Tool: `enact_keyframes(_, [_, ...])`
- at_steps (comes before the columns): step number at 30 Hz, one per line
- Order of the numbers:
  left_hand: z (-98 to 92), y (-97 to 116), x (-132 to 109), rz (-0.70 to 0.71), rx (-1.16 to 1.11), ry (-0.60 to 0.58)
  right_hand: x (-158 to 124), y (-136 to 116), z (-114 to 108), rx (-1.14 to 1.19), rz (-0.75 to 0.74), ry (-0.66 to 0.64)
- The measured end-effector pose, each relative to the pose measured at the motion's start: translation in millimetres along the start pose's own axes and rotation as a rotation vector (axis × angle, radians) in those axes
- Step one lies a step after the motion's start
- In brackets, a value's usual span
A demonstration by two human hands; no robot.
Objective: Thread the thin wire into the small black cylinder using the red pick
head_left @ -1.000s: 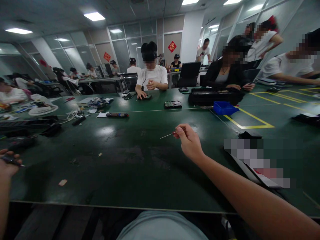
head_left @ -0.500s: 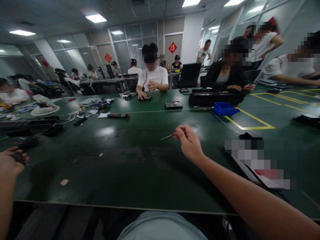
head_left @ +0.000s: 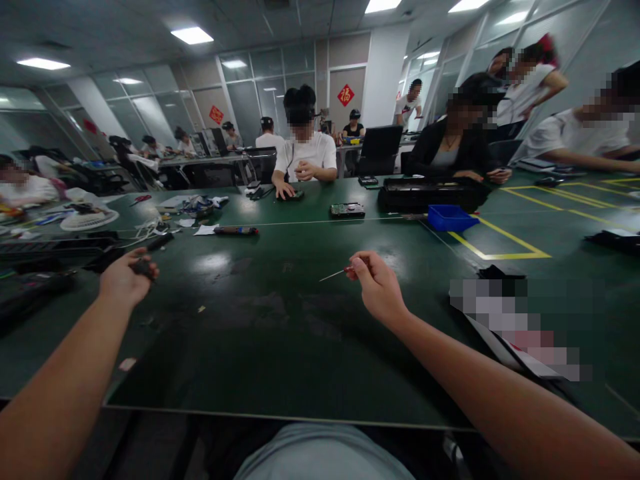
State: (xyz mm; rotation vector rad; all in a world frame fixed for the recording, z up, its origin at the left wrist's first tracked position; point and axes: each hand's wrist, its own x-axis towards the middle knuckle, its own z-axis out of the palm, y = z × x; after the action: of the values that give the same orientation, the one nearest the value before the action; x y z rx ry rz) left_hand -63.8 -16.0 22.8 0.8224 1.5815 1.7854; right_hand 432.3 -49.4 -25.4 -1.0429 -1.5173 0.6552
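Note:
My right hand [head_left: 377, 283] is closed around a thin screwdriver [head_left: 331, 275] with a reddish handle. Its metal shaft points left above the dark green table [head_left: 280, 360]. On the left, my left hand [head_left: 125, 277] is raised over the table with its fingers wrapped round a small dark object [head_left: 143, 267]; its exact kind is too blurred to tell. A dark device with bits of green [head_left: 35, 287] lies left of that hand. Two small pale scraps, one a beige piece [head_left: 127, 365], rest between the left forearm and the middle of the table.
Farther back are a pen-shaped electric screwdriver [head_left: 235, 231], a hard drive [head_left: 347, 211], a blue bin [head_left: 451, 218] and a long black casing [head_left: 433, 195]. A white fan [head_left: 90, 219] and cables crowd the left. Blurred-out papers [head_left: 520, 333] lie right. Co-workers sit across the table.
My left hand has moved right and up from the left edge, further over the table, still gripping the small dark object. My right hand and the screwdriver have barely moved.

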Motion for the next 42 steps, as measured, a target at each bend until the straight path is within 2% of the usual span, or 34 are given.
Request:
enact_keyframes(2, [36.3, -3.2, -16.6, -0.105, -0.117, -0.113, -0.2, -0.2, -0.2, -0.006, -0.001, 0.0])
enact_keyframes(7, [115.3, -20.4, -54.1, -0.17, -0.147, -0.326, -0.5, -2.9, -0.4, -0.023, -0.011, 0.013])
enact_keyframes(9, [142.9, -28.3, -72.6, -0.201, -0.185, -0.463, -0.6, -5.0, -0.6, -0.017, -0.011, 0.021])
enact_keyframes(11, [168.9, -36.2, -94.7, -0.213, -0.222, -0.58, -0.8, -7.1, -1.4, -0.025, -0.013, 0.025])
enact_keyframes(14, [203.1, -49.1, -131.9, -0.178, -0.202, -0.68, -1.2, -9.4, -3.3, -0.065, -0.018, 0.017])
enact_keyframes(17, [226.6, -61.1, -167.5, -0.103, -0.105, -0.769, -1.9, -10.6, -4.6, -0.073, -0.019, -0.003])
enact_keyframes(20, [235.6, -69.2, -195.7, 0.047, 0.088, -0.875, -2.9, -11.5, -4.7, -0.016, -0.023, -0.014])
enact_keyframes(23, [232.5, -74.0, -213.0, 0.156, 0.278, -0.986, -3.5, -12.9, -4.6, 0.006, -0.028, -0.009])
enact_keyframes(25, [227.0, -76.3, -218.1, 0.236, 0.366, -1.021, -3.3, -13.6, -4.7, 0.01, -0.032, 0.002])
enact_keyframes(28, [218.2, -78.8, -217.2, 0.388, 0.442, -1.02, -2.3, -13.6, -4.8, 0.033, -0.034, 0.037])
enact_keyframes(31, [212.6, -79.1, -210.6, 0.469, 0.451, -1.018, -1.4, -12.3, -4.4, 0.045, -0.047, 0.086])
enact_keyframes(36, [211.3, -76.3, -201.7, 0.534, 0.417, -0.973, -1.3, -10.5, -3.2, -0.043, -0.073, 0.078])
enact_keyframes(42, [212.3, -80.6, -198.0, 0.519, 0.433, -0.953, -1.6, -8.7, -1.7, -0.051, -0.042, 0.042])
